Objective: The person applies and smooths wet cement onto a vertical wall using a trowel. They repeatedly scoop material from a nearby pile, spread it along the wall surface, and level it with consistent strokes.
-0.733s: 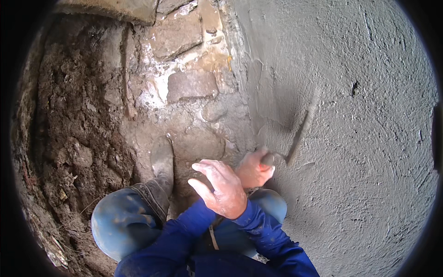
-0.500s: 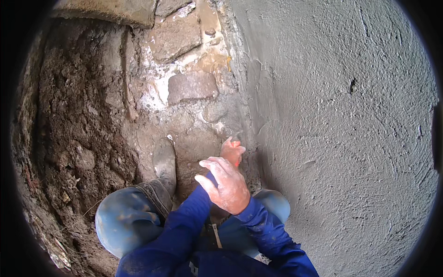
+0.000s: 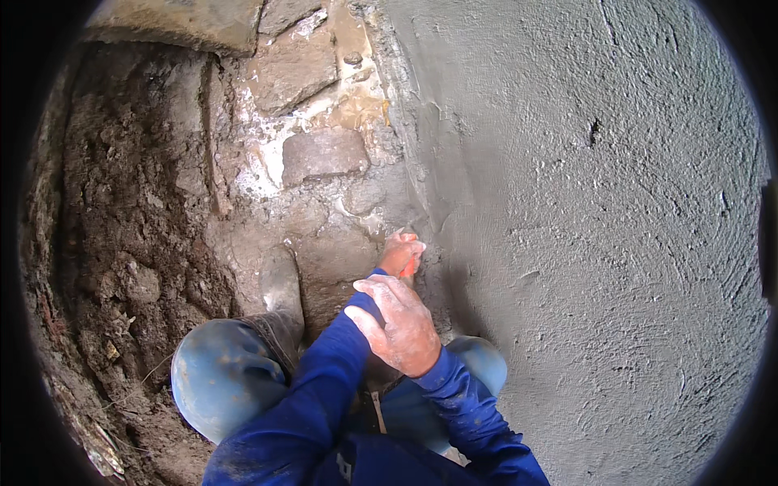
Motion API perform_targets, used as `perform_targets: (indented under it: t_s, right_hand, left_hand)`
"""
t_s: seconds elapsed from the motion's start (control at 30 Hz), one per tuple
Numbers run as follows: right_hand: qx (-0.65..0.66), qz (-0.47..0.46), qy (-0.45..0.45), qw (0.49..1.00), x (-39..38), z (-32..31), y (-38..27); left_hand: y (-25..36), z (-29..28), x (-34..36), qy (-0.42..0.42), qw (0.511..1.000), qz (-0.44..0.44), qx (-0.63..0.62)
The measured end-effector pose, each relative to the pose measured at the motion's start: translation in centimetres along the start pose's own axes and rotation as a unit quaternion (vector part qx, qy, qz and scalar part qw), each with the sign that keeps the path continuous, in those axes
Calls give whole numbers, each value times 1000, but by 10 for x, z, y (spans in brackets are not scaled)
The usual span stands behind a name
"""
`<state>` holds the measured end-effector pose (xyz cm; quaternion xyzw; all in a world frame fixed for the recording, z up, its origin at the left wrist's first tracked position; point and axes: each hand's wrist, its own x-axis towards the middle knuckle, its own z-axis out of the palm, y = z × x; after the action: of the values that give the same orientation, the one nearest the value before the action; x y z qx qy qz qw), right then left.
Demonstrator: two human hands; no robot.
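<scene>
My left hand (image 3: 400, 253) is closed around the orange handle of a tool (image 3: 410, 267), low down where the wet grey plaster (image 3: 600, 243) meets the bare stonework (image 3: 320, 154). The tool's blade is hidden by the hand. My right hand (image 3: 399, 326) hovers just below it, over my left forearm, fingers loosely spread and holding nothing. Both arms are in blue sleeves.
Rough, freshly spread plaster covers the wall on the right. Uncovered stones with pale mortar fill the upper middle. Dark clumpy earth (image 3: 105, 243) lies to the left. My grey rubber boot (image 3: 279, 296) and blue-clad knees (image 3: 219, 381) are below the hands.
The hand with the tool has moved left off the plastered face, where the blade was visible, to the plaster's edge by the stones. My other hand has stayed roughly in place.
</scene>
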<state>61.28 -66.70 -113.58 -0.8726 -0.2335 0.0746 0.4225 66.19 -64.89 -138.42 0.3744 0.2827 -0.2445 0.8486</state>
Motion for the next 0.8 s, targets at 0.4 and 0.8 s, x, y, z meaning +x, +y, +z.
perform_targets:
  t_s: [0.4,0.8]
  right_hand:
    - [17,7,0,1000,3,3,-4]
    - [469,-15,-242,849,-3,-46,-18]
  left_hand:
    - [33,1,-46,-163,985,-27,-57]
    - [178,108,-149,-75,801,435,405]
